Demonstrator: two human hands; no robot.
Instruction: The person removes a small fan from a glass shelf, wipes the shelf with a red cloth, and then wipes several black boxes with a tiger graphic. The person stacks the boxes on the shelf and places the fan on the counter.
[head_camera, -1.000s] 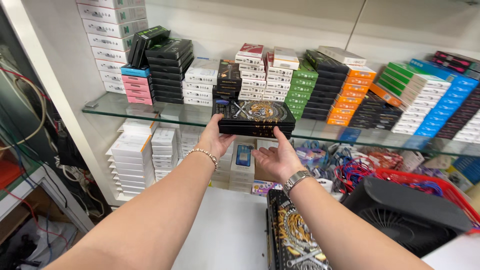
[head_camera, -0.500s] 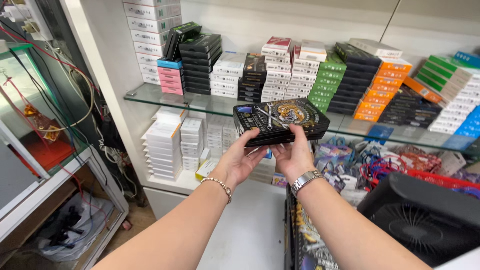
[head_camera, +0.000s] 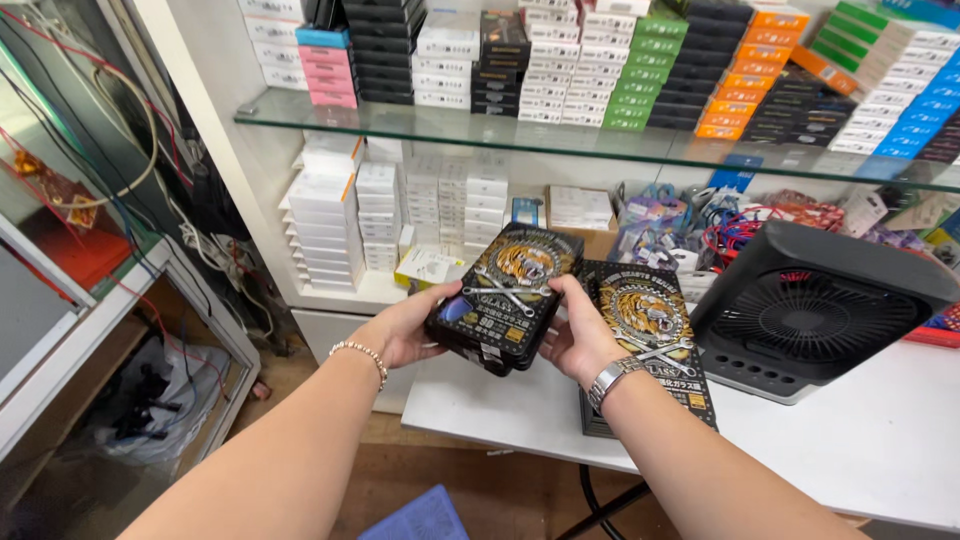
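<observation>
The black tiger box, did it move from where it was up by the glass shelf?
Yes. The black tiger box, held in both hands, has come down from the glass shelf toward the white table.

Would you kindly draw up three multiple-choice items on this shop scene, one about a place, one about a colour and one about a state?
1. Where does the black fan stand?
A. on the white table
B. on the glass shelf
C. on the floor

2. What colour are the small boxes at the left of the glass shelf, under the blue one?
A. green
B. pink
C. orange

3. How is the stack of black tiger-print boxes held?
A. by one hand only
B. lying unheld on the table
C. between both hands

Answers:
1 A, its base rests on the white table.
2 B, they show plainly pink.
3 C, the left hand grips one side, the right hand the other.
</observation>
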